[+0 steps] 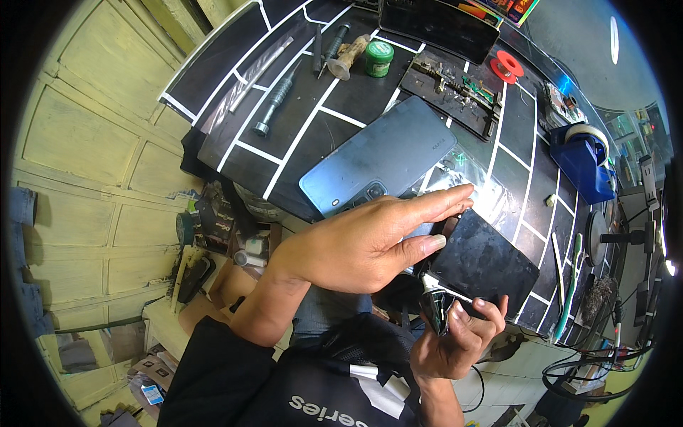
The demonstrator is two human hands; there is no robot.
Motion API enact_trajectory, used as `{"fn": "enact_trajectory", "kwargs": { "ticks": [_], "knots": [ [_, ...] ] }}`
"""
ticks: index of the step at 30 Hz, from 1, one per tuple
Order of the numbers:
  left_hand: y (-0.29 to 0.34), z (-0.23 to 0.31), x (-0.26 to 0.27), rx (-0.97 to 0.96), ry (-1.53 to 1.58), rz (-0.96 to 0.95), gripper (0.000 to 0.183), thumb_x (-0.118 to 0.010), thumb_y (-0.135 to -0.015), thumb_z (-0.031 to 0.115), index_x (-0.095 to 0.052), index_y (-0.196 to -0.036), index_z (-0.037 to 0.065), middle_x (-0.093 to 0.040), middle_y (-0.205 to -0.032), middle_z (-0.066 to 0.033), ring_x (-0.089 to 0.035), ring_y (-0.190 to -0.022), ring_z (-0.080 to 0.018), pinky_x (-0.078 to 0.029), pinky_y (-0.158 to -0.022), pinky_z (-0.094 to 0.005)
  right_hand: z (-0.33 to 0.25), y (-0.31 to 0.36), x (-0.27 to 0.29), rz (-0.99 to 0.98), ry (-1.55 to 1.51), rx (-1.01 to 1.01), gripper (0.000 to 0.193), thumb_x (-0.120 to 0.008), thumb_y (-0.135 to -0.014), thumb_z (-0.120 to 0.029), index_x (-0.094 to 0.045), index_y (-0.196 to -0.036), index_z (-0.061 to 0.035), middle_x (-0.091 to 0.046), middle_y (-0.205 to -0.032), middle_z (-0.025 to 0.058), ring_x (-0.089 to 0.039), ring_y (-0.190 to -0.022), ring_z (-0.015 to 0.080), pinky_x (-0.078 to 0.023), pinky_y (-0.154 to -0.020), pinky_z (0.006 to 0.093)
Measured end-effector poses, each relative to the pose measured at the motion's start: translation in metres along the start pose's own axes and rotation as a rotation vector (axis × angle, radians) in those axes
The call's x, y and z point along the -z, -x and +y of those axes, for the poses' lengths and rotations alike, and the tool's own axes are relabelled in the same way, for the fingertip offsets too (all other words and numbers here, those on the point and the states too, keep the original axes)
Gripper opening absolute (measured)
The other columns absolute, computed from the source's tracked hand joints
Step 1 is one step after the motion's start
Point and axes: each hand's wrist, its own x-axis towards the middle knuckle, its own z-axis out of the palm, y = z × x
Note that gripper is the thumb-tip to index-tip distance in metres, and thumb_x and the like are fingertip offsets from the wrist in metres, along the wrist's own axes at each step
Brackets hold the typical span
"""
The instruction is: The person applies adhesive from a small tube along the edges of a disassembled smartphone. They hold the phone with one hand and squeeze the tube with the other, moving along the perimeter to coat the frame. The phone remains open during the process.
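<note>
My left hand [370, 242] reaches across the middle with its fingers stretched out and the thumb apart. Its fingertips are by the corner of a flat black panel [487, 260] that looks like a phone screen. Below that panel, the curled fingers of my right hand [455, 341] hold a small glossy black piece [435, 313] with a white strip along its top; its kind is unclear. Beyond my left hand a blue-grey smartphone [384, 153] lies back up, its camera end partly covered by the hand. Clear plastic film [473, 181] lies beside the phone.
Screwdrivers [274, 107], a green tub [379, 59] and an opened circuit assembly [455, 92] lie at the back. A red spool [506, 66] and blue tape dispenser [583, 164] stand to the right, with a toothbrush [569, 292] and cables [605, 363] nearer.
</note>
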Motion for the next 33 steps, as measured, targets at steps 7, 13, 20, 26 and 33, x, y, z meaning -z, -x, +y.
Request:
{"fn": "enact_trajectory", "kwargs": {
  "ticks": [7,13,20,26,33],
  "knots": [
    [0.000,0.001,0.000,0.006,0.000,0.005,0.055,-0.050,-0.099,0.004,-0.029,-0.148,-0.009,-0.047,-0.144,-0.0293,-0.046,-0.136,-0.0355,-0.040,-0.111,-0.0386,0.001,0.004,0.003,-0.015,0.012,-0.001,0.038,-0.074,-0.074,-0.005,-0.057,-0.103,-0.0218,-0.059,-0.096,-0.0038,-0.053,-0.108,0.0228,-0.024,-0.112,0.0653],
    [0.000,0.001,0.000,0.013,-0.001,0.000,0.055,-0.050,-0.099,0.004,-0.029,-0.148,-0.009,-0.047,-0.145,-0.0285,-0.046,-0.136,-0.0350,-0.041,-0.111,-0.0385,0.001,0.002,0.003,-0.023,0.011,-0.003,0.037,-0.074,-0.074,-0.005,-0.057,-0.102,-0.0215,-0.060,-0.096,-0.0035,-0.053,-0.108,0.0229,-0.024,-0.112,0.0655],
    [0.000,0.001,0.000,0.007,-0.009,0.007,0.055,-0.050,-0.099,0.004,-0.030,-0.148,-0.009,-0.047,-0.144,-0.0281,-0.046,-0.136,-0.0353,-0.041,-0.110,-0.0384,0.001,0.004,0.005,-0.028,-0.002,-0.006,0.037,-0.072,-0.073,-0.003,-0.057,-0.102,-0.0214,-0.060,-0.096,-0.0033,-0.052,-0.108,0.0228,-0.023,-0.112,0.0655],
    [0.001,0.003,0.000,0.017,-0.029,0.002,0.054,-0.050,-0.099,0.005,-0.030,-0.148,-0.008,-0.048,-0.144,-0.0278,-0.047,-0.136,-0.0351,-0.041,-0.110,-0.0381,-0.002,-0.001,0.006,-0.020,-0.013,0.022,0.038,-0.072,-0.072,0.001,-0.058,-0.104,-0.0155,-0.061,-0.090,0.0016,-0.054,-0.104,0.0266,-0.026,-0.110,0.0668],
    [0.001,0.001,0.000,0.039,-0.015,0.009,0.053,-0.051,-0.100,0.006,-0.032,-0.149,-0.006,-0.048,-0.146,-0.0251,-0.047,-0.136,-0.0315,-0.042,-0.110,-0.0364,-0.002,0.002,0.011,-0.028,-0.019,-0.031,0.036,-0.071,-0.071,-0.002,-0.059,-0.099,-0.0204,-0.061,-0.094,-0.0040,-0.053,-0.106,0.0234,-0.023,-0.112,0.0665]
  ]
}}
